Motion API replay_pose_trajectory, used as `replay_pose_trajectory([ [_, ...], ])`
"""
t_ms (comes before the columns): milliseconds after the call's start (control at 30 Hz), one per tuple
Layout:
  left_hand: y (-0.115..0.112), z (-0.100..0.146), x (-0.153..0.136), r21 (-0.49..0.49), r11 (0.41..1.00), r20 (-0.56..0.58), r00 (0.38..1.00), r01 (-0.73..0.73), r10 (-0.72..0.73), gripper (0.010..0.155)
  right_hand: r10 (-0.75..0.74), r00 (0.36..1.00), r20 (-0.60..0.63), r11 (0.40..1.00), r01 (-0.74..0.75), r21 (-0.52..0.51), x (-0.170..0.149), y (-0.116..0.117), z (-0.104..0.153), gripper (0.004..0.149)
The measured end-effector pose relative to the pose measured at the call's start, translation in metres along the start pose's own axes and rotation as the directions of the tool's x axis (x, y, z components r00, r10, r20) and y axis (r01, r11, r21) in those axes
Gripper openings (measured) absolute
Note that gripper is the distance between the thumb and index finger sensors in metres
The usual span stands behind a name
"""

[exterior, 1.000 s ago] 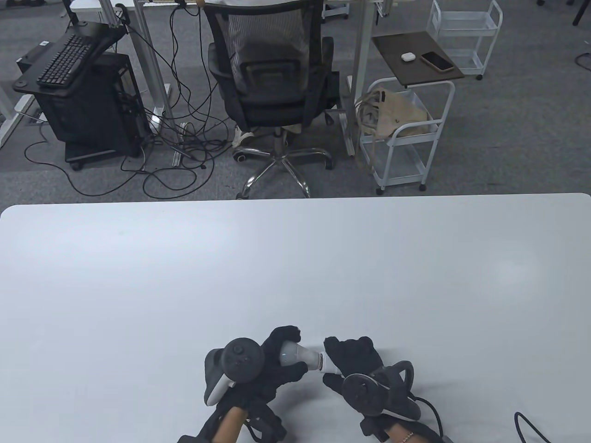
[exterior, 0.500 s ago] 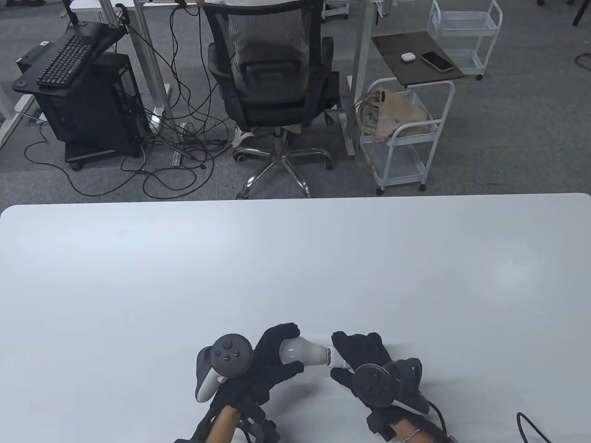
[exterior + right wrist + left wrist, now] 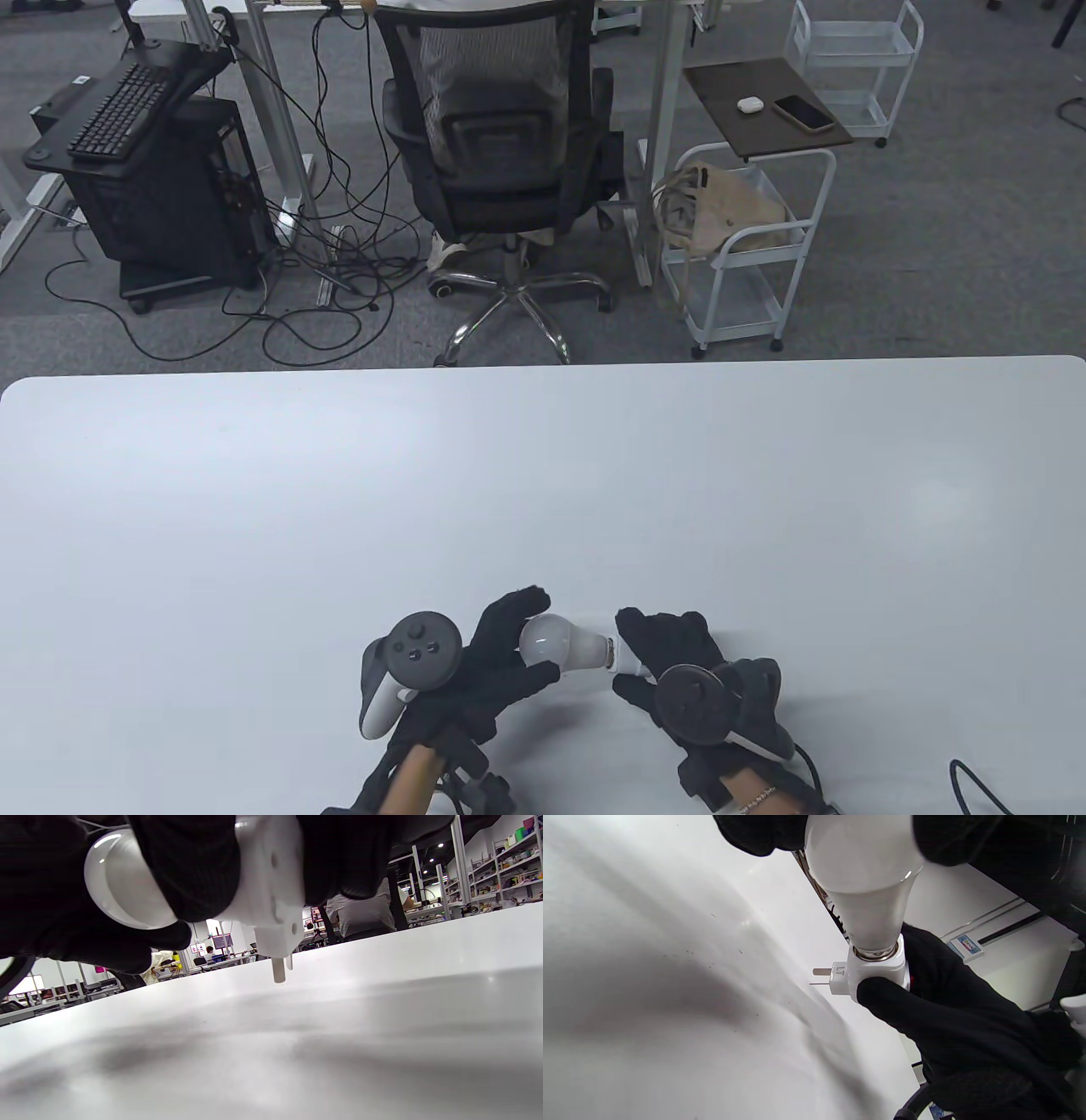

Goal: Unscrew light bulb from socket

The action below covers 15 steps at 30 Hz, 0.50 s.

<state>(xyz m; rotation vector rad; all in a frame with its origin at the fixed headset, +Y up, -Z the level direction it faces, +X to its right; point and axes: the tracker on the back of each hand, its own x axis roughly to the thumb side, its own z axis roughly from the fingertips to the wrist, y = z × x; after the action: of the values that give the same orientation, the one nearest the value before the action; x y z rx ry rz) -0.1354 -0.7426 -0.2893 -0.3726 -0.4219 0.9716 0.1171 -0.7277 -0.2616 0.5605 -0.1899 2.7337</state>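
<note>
A white light bulb (image 3: 556,641) sits in a white plug-in socket (image 3: 624,660), and both are held just above the table near its front edge. My left hand (image 3: 541,635) holds the bulb's round globe between thumb and fingers. My right hand (image 3: 626,655) grips the socket body. In the left wrist view the bulb (image 3: 865,870) enters the socket (image 3: 876,969), whose two plug prongs stick out to the side. A metal ring shows at the joint. In the right wrist view my right fingers (image 3: 348,853) wrap the socket (image 3: 267,891), prongs pointing down at the table.
The white table (image 3: 543,492) stretches away from the hands. A black cable (image 3: 976,785) lies at its front right corner. An office chair (image 3: 501,170) and a white trolley (image 3: 747,246) stand on the floor beyond the far edge.
Both hands have shifted slightly to the right with bulb and socket. My left fingers have spread more around the globe, so more of the bulb shows.
</note>
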Motion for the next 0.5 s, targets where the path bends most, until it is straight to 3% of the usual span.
replay_pose_trajectory([
  [333,-0.0008,0.0011,-0.0036,0.075,0.997,-0.048,0.999,0.012,-0.009,0.071,0.039,0.999,0.029,0.999,-0.039,-0.010,0.0069,-0.0002,0.0031,0.068],
  [500,-0.0011,0.0010,-0.0030,-0.024,0.998,-0.021,0.998,-0.064,0.063,0.080,0.026,1.000,0.011,1.000,-0.026,-0.009,0.0054,-0.0007,0.0025,0.068],
])
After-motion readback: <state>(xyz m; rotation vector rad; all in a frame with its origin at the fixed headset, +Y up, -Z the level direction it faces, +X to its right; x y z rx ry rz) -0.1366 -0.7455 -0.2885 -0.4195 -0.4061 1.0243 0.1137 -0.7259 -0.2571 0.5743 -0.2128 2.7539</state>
